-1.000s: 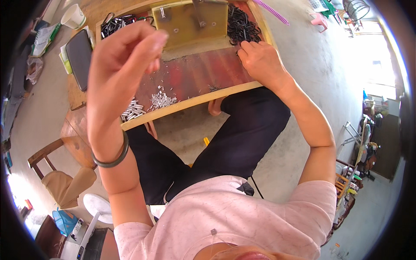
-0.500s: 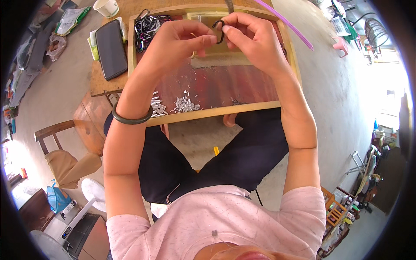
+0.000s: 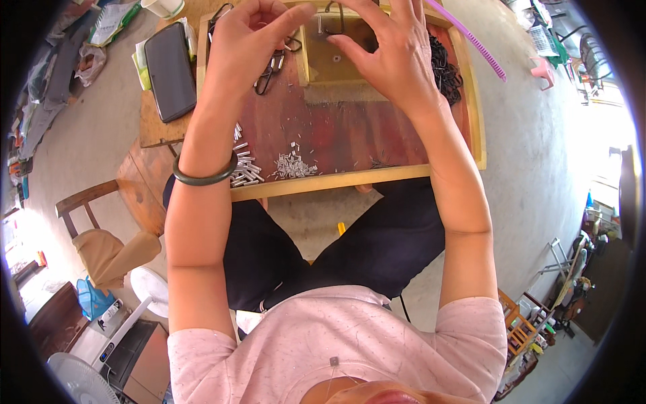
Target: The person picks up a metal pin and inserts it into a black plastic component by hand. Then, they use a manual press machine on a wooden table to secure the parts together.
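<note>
Both hands are up over the far end of the tray (image 3: 350, 180). Left hand (image 3: 252, 40) has its fingers pinched narrow, what's in them I can't tell. Right hand (image 3: 387, 57) has fingers spread, tips at a small wire clip (image 3: 334, 13) above the yellow plate (image 3: 336, 57).

Risk as I see it — the clip slips and drops into the black clip pile (image 3: 445, 67) or the loose metal pins (image 3: 293, 163).

Room: the tray rim boxes in both sides, open worktop only on the left by the phone (image 3: 169, 71).

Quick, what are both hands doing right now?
Left hand: fingers pinched together, nothing visible between them.
Right hand: fingers spread open, holding nothing.
</note>
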Tool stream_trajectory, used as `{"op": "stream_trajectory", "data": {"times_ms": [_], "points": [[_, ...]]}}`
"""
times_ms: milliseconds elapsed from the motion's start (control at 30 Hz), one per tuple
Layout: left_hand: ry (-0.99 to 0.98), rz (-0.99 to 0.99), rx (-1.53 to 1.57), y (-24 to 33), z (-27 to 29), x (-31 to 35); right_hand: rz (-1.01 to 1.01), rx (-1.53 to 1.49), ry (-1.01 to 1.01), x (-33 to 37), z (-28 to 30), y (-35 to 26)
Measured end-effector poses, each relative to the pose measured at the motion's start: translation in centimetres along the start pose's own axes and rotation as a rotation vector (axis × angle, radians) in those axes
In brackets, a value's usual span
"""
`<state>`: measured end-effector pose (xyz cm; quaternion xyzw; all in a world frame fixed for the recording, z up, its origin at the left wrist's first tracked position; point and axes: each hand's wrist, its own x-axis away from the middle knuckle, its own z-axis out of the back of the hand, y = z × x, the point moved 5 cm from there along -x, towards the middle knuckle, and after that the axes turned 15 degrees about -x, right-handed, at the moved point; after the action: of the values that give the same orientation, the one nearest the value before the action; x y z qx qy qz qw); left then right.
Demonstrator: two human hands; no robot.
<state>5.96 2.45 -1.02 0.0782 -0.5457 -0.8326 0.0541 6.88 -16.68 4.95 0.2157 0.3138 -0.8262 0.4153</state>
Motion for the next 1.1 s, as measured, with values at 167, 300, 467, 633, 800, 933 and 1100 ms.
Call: {"op": "stream_trajectory", "data": {"times_ms": [167, 300, 467, 633, 800, 933, 1100], "points": [[-0.100, -0.098, -0.022, -1.5, -2.4, -0.6, -0.041, -0.099, 0.032, 0.5, -1.5, 1.1], [-0.101, -0.004, -0.123, -1.8, -2.3, -0.6, -0.048, -0.117, 0.038, 0.5, -1.9, 1.5], [-0.041, -0.049, -0.101, -1.0, -2.7, -0.3, -0.027, -0.095, 0.025, 0.4, -1.8, 1.6], [-0.694, 0.117, 0.493, -1.1, -2.3, -0.5, -0.021, -0.083, 0.026, 0.5, -1.7, 1.6], [-0.181, -0.013, -0.001, -2.9, -2.5, -1.1, -0.013, -0.114, 0.035, 0.6, -1.6, 1.4], [-0.150, -0.014, -0.149, -1.1, -2.7, 0.0, -0.032, -0.119, 0.011, 0.7, -1.5, 1.9], [-0.107, 0.077, -0.399, -0.8, -2.6, 0.8, 0.016, -0.018, -0.041, 0.6, -1.0, 2.2]]}}
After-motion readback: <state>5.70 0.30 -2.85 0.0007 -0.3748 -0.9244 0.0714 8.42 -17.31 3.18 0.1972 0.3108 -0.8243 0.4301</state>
